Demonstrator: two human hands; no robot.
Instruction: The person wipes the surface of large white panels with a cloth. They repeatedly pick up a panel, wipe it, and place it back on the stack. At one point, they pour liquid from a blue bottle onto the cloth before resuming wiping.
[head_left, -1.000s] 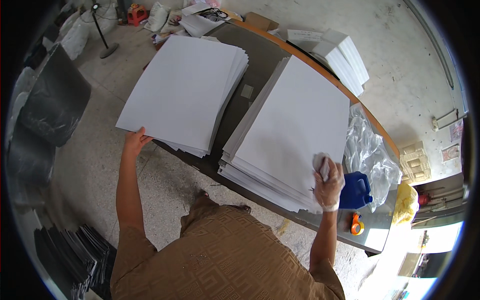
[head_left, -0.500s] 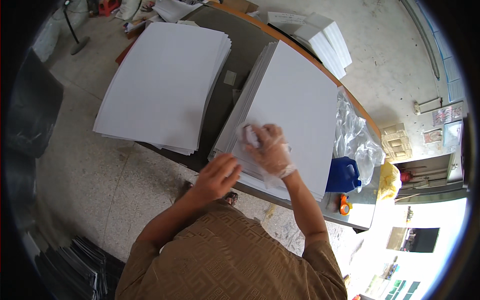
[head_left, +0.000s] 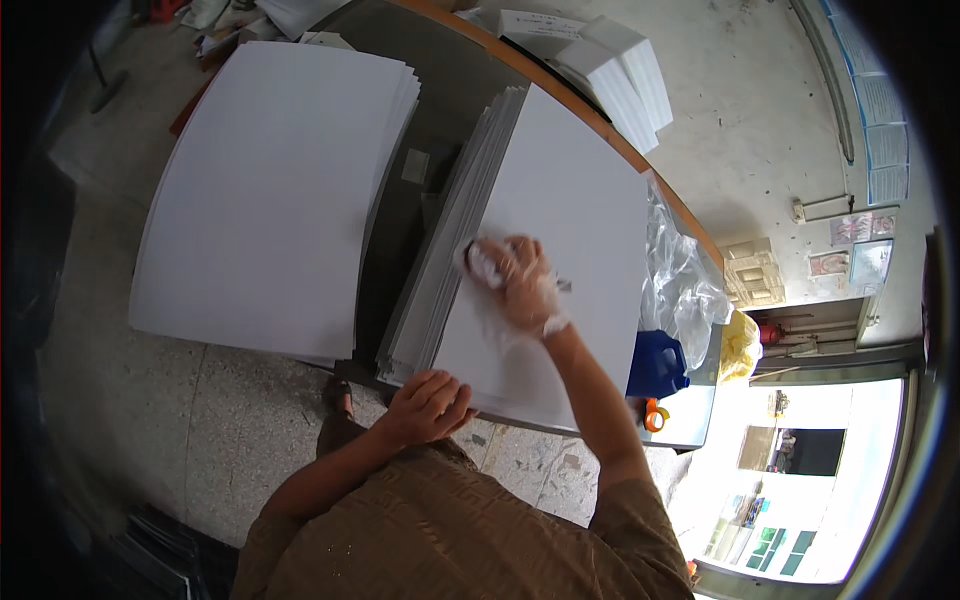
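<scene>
Table [head_left: 430, 120]: grey, two white paper stacks.
Right hand [head_left: 525, 280]: gloved, presses a cloth [head_left: 480, 262] on the middle stack [head_left: 570, 230].
Left hand [head_left: 430, 405]: curled on that stack's near edge.
Paper: thin, floppy, slippery; best lifted by an edge.

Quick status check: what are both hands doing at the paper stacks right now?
Right hand, in a thin clear glove, presses a crumpled white cloth on the right stack of large white sheets. Bare left hand grips that stack's near edge. Nothing blocking.

Table [head_left: 440, 110]: two sheet stacks laid side by side, left stack [head_left: 270, 190], right stack [head_left: 560, 250]; plastic wrap [head_left: 680, 280] right of the latter; jug [head_left: 655, 365] before the wrap; boxes [head_left: 610, 70] behind
</scene>
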